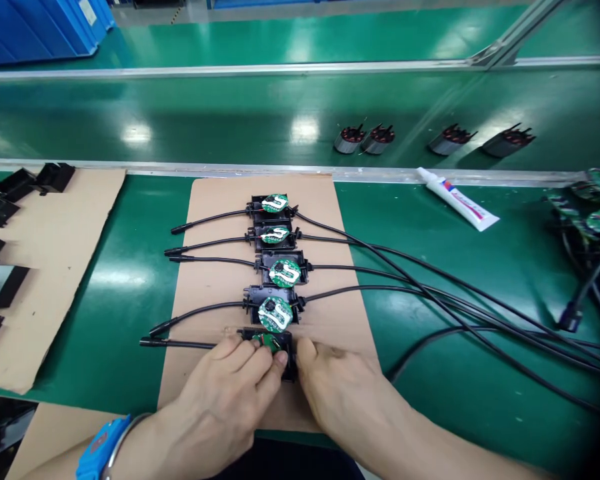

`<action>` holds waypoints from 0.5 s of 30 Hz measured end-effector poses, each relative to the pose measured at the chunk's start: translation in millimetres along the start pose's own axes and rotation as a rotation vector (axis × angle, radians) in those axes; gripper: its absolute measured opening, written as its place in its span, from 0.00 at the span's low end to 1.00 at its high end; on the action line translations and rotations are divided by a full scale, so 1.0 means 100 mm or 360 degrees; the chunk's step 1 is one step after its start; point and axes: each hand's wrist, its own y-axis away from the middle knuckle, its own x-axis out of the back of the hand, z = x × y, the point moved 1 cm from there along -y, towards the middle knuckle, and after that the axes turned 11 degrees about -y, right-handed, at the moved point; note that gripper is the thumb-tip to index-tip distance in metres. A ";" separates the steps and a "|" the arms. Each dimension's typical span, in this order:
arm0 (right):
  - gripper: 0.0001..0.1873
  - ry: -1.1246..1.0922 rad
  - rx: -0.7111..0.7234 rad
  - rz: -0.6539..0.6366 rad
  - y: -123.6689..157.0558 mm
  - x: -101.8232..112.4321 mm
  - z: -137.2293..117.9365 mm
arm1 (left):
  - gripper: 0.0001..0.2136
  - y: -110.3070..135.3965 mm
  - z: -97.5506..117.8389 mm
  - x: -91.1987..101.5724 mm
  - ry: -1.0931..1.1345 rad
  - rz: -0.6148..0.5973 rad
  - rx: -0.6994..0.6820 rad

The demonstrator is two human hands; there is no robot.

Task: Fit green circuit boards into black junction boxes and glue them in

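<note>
On a brown cardboard sheet (215, 273) lie several black housings in a column, each with a round green circuit board (275, 314) and black cables out both sides. My left hand (230, 387) pinches the nearest housing (286, 347) and its green board with curled fingers. My right hand (335, 380) rests against that housing's right side, with its fingers hidden behind the hand. A blue wrist strap (100, 447) is on my left wrist.
Black cables (455, 300) fan out right over the green mat. A white tube (457, 199) lies by the conveyor rail. Several motor stators (375, 139) sit on the belt. Black plastic parts (10, 193) lie on cardboard at left; more boards (595, 213) at right.
</note>
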 end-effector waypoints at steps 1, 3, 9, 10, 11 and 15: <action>0.10 0.0121 -0.0026 0.0097 0.00 -0.03 -0.02 | 0.27 -0.01 0.02 0.01 -0.0026 0.0024 0.0014; 0.09 0.0241 -0.0047 0.0260 0.01 -0.05 -0.03 | 0.26 -0.02 0.04 -0.01 -0.0044 0.0089 0.0023; 0.07 -0.0333 0.0019 0.0445 0.04 -0.03 0.09 | 0.29 0.06 0.05 -0.12 -0.0005 0.0110 0.0086; 0.08 -0.0456 0.0043 0.0484 0.05 -0.04 0.11 | 0.29 0.06 0.06 -0.12 -0.0011 0.0075 0.0075; 0.09 -0.0562 0.0086 0.0524 0.05 -0.05 0.12 | 0.29 0.05 0.07 -0.11 -0.0021 0.0038 0.0070; 0.15 -0.0750 0.0296 0.0603 0.06 -0.05 0.18 | 0.26 -0.03 0.13 0.00 -0.0053 -0.0053 0.0132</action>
